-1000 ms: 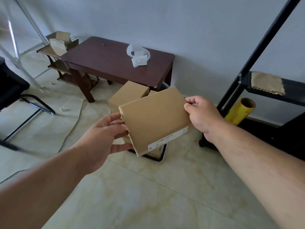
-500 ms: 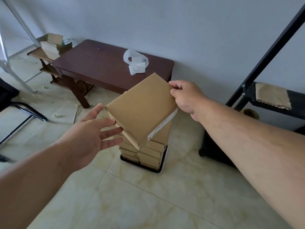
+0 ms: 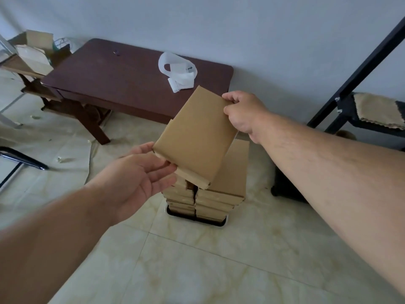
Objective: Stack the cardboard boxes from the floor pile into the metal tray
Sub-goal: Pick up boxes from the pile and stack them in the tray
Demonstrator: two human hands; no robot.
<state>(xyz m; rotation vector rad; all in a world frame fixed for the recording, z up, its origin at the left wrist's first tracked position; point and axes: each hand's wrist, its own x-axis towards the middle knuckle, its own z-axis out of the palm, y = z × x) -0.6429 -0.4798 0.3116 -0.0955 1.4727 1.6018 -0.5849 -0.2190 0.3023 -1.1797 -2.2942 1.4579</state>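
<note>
Cardboard box [image 3: 197, 137], pinched at its far corner by the right hand [image 3: 243, 113] grip and touched underneath by the flat left hand [image 3: 140, 178], had tilted steeper over the tray [image 3: 222, 222] stack [image 3: 208, 198], placement likely imminent.

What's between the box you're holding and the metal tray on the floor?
In the head view, stacked cardboard boxes fill the tray; the held box hangs just above them.

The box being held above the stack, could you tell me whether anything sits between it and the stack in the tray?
Nothing visible does. The box hangs tilted over the stacked boxes in the tray, pinched at its far corner by the right hand; the left hand supports its near edge from the side.
</note>
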